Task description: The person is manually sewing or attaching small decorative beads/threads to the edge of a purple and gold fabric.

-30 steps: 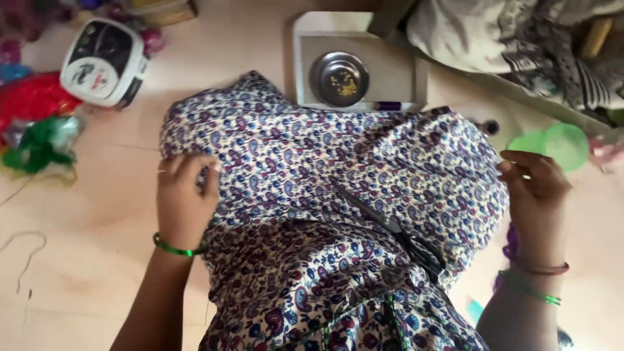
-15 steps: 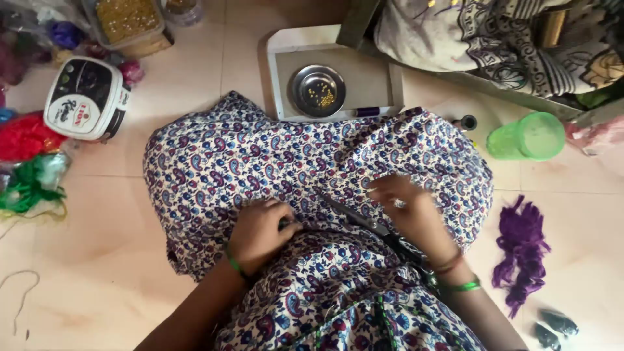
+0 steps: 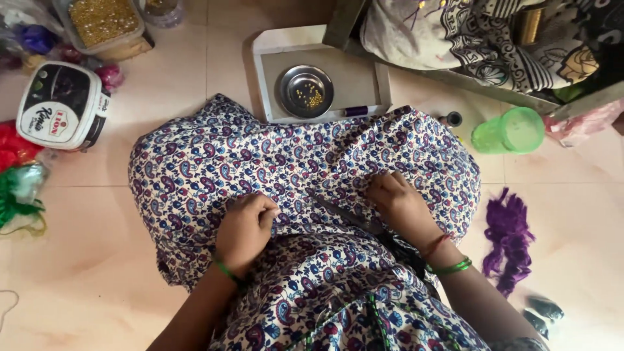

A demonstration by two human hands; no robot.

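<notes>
Paisley-printed cloth [image 3: 286, 162] in white, blue and maroon lies spread over the tiled floor [image 3: 97, 260] and runs back over the person's lap. Both hands rest on it near its middle, a little apart from each other. The left hand [image 3: 246, 229] is curled, its fingers bunching a fold of the fabric; a green bangle sits at its wrist. The right hand [image 3: 398, 203] presses down on the cloth with fingers bent, and whether it pinches the fabric cannot be told; green and red bands circle its wrist.

Just beyond the far edge of the cloth stands a grey tray [image 3: 364, 78] holding a small steel bowl [image 3: 305, 91] with yellow beads in it. To the right of the cloth are a green plastic cup [image 3: 508, 131] and a tuft of purple thread [image 3: 507, 234]. To the left lies a white and black box [image 3: 62, 114], with red and green material at the picture's edge. A container of golden beads [image 3: 104, 23] stands at the top left.
</notes>
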